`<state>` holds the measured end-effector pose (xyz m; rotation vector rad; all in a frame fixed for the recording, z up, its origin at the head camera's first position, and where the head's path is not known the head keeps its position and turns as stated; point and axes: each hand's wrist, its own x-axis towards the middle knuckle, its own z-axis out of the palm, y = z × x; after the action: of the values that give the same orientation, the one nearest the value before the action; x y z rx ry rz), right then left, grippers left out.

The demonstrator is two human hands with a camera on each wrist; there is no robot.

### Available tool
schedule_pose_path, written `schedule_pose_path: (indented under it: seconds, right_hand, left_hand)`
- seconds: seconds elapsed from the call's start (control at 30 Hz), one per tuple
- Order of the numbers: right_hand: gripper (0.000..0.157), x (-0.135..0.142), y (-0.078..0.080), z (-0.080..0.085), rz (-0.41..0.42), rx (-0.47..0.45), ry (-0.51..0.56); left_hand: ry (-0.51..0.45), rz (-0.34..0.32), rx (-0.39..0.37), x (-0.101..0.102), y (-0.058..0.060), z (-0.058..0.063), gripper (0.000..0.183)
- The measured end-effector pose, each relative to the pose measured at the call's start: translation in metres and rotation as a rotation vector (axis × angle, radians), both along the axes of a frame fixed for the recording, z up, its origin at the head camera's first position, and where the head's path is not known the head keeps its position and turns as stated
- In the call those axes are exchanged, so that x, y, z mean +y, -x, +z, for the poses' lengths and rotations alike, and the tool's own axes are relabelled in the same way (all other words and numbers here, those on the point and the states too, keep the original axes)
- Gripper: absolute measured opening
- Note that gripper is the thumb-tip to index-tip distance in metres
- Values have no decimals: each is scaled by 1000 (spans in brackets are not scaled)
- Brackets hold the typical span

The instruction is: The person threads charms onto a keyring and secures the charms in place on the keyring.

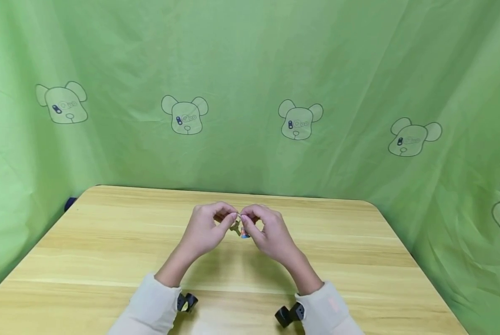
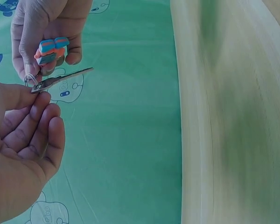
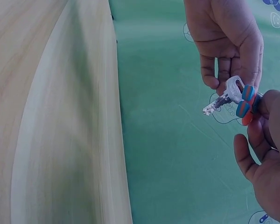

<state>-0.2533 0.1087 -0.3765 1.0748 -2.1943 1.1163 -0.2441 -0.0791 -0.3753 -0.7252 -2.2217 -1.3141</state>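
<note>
Both hands meet above the table, fingertips almost together. My left hand (image 1: 206,230) pinches a metal key (image 2: 60,80) by its head between thumb and forefinger; the toothed blade (image 3: 215,105) points away from the fingers. A thin key ring (image 2: 31,80) passes through the key's head, and my right hand (image 1: 271,232) pinches it from the other side. From the ring, at the right fingers, hangs a small blue and orange charm (image 3: 245,106), also seen low between the hands as a charm (image 1: 245,233). The fingertips partly hide the ring.
The light wood table (image 1: 107,260) has rounded far corners. Behind it and along the sides hangs a green curtain (image 1: 241,46) printed with bear heads. Black wrist cameras (image 1: 289,315) sit at both cuffs.
</note>
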Motion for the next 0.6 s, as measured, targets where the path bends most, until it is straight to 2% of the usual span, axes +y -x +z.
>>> schedule_pose_path:
  seconds: [0.27,0.6]
  right_hand:
    - [7,-1,-1,1,-17,36,-25]
    - [9,0,-1,0,-2,29,-36]
  left_hand:
    - [-24,7,-19,-2,0,0,7]
    - [-32,28,-47,-1,-1,1,6]
